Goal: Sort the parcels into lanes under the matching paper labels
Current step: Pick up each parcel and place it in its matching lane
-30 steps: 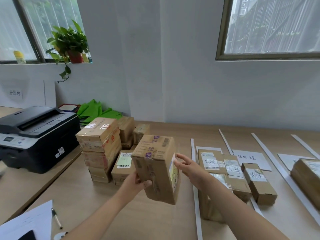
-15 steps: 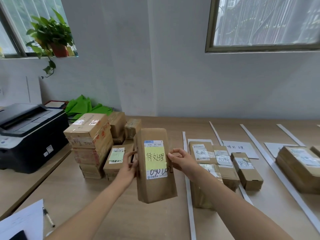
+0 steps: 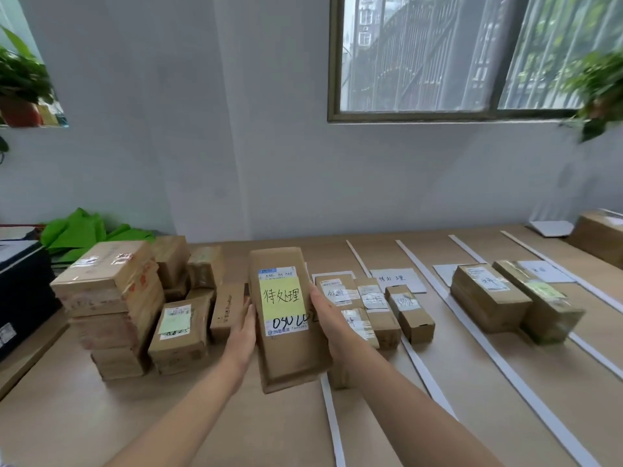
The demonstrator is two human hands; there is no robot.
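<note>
From the head camera, a long brown parcel (image 3: 288, 315) is held upright above the wooden table (image 3: 101, 416), its yellow handwritten sticker facing the viewer. The left hand (image 3: 241, 335) presses flat against its left edge and the right hand (image 3: 328, 318) clasps its right edge, so both hands grasp it between them.

To its left stands a stack of unsorted parcels (image 3: 111, 305), close to the left hand, with a black printer (image 3: 20, 291) at the table's left edge. To the right, white strips (image 3: 472, 335) divide the table into lanes. The first lane holds several small parcels (image 3: 374, 305) just behind the right hand; a paper label (image 3: 397, 279) lies at the head of the next lane, which is mostly bare wood. Further right sit two larger parcels (image 3: 515, 298).

The right forearm hides the near end of the first lane. The small parcels' writing is too blurred to read. The printer and a box (image 3: 600, 237) at far right are cut off.
</note>
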